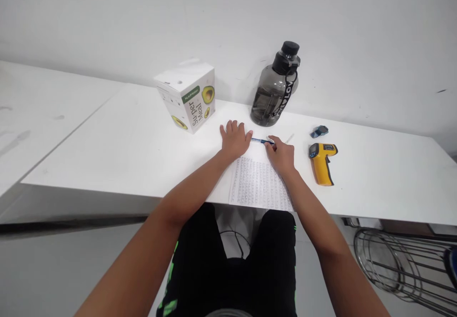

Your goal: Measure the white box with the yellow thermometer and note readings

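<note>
On the white table lies a sheet of paper (262, 183) covered in rows of handwriting, its lower edge at the table's front edge. My left hand (234, 141) rests flat, fingers spread, at the sheet's upper left. A blue and white pen (257, 140) spans the gap between my hands, one end by my left thumb. The fingers of my right hand (281, 156) are closed on the pen's dark end, at the sheet's upper right. Just beyond those fingers shows a thin, clear stick-like piece (290, 138); I cannot make out its kind.
A white box with avocado pictures (189, 95) stands behind my left hand. Against the wall is a large dark bottle (273, 91). To the right lie a yellow infrared thermometer (322, 164) and a small blue device (319, 131). A wire rack (396, 264) is below the table.
</note>
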A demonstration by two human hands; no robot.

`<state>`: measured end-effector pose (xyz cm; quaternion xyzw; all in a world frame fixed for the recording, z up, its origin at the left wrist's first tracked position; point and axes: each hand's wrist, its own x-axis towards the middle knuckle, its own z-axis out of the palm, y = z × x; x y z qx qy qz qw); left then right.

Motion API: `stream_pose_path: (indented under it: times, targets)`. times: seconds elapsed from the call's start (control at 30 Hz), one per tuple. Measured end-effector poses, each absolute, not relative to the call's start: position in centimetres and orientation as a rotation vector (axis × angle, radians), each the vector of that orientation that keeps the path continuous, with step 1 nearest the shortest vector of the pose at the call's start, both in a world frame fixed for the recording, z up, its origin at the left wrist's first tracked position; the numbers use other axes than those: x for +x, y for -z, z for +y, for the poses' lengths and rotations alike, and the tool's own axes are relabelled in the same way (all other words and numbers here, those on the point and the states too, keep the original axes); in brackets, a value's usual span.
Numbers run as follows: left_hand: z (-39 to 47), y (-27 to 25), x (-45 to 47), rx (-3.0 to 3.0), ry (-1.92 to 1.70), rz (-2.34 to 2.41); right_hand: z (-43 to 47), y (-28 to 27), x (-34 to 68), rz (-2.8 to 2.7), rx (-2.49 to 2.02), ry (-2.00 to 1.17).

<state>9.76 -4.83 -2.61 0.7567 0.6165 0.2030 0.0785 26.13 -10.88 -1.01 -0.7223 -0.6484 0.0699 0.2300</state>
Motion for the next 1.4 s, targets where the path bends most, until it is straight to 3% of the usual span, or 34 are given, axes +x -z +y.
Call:
stream_pose_path:
  times: [1.4]
  targets:
    - [-4.69, 2.27, 9.76, 2.205, -0.592, 1.825, -11.17, 1.26, 25.82, -1.961, -1.970, -0.113]
